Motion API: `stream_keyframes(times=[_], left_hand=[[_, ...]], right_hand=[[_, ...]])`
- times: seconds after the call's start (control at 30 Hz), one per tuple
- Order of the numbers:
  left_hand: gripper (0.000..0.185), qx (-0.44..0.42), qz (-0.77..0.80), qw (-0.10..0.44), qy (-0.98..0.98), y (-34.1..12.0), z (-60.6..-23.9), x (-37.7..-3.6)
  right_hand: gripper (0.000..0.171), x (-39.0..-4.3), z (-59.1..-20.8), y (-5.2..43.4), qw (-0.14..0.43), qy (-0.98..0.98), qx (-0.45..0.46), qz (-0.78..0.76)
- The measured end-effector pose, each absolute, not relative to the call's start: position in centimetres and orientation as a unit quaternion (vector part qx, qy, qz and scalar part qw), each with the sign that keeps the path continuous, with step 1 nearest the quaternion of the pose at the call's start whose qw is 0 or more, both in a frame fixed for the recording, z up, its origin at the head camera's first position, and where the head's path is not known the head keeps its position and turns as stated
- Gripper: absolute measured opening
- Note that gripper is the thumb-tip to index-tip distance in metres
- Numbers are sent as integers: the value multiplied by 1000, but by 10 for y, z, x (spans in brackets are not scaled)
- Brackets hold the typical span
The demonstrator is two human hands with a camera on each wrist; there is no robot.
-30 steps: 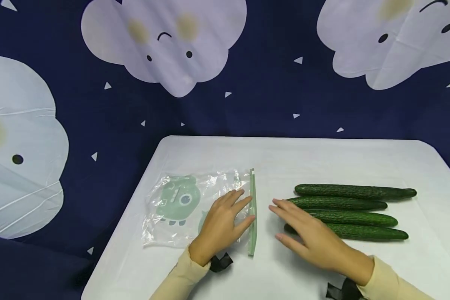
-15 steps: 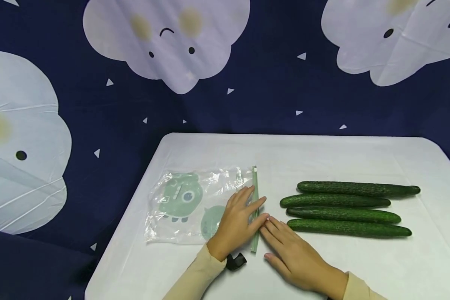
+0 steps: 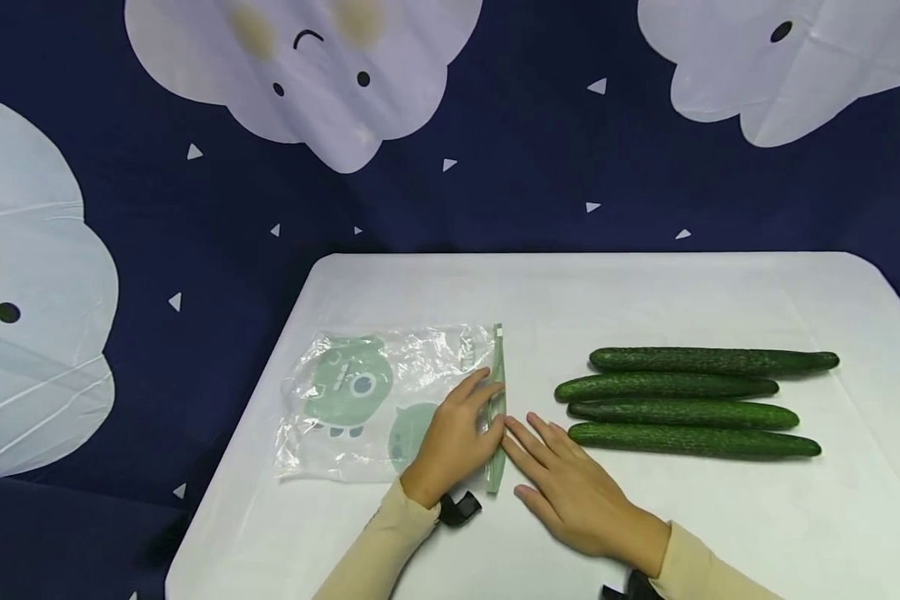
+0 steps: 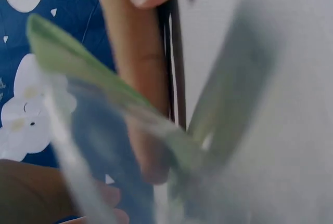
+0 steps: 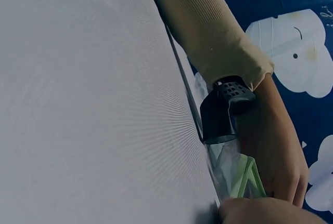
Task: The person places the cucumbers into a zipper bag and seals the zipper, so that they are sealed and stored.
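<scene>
My left hand (image 3: 453, 437) lies over the green closure strip (image 3: 498, 362) of a clear zip bag (image 3: 435, 358) printed with green cartoon monsters. Its fingers reach across the strip, with the thumb apart from the index finger. The left wrist view shows a straight finger (image 4: 140, 52) crossing behind the strip, whose two sides spread into a V. Close beside the strip, my right hand (image 3: 577, 492) is spread low over the table, fingers extended, fingertips right at the bag's edge and the left thumb. Nothing shows in its grasp.
Several long green cucumbers (image 3: 705, 360) lie side by side on the right of the white table (image 3: 570, 287). Behind the table hangs a dark blue cloth (image 3: 517, 125) with clouds. A black wrist camera mount (image 3: 461, 508) sits under my left wrist.
My right hand has come left and down from the cucumbers to the strip. My left hand has settled onto the strip, and its lower end now stands slightly parted. The cucumbers stay put.
</scene>
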State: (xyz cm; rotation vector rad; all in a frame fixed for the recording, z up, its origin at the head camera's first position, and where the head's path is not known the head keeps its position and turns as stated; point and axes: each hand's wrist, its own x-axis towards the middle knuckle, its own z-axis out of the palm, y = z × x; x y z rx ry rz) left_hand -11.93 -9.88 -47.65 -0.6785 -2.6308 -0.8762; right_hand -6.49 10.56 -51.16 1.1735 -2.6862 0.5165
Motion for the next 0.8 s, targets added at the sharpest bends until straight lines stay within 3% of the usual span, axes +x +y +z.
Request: stream_keyframes(times=[0.27,0.8], left_hand=[[38,-216,-348,120,-904,-113,-477,-119],[63,-234,-394,63,-887,-160,-480,-122]], right_hand=[[61,-65,-511,105,88,-896,395,182],[65,-65,-510,102,73,-905,382,169]])
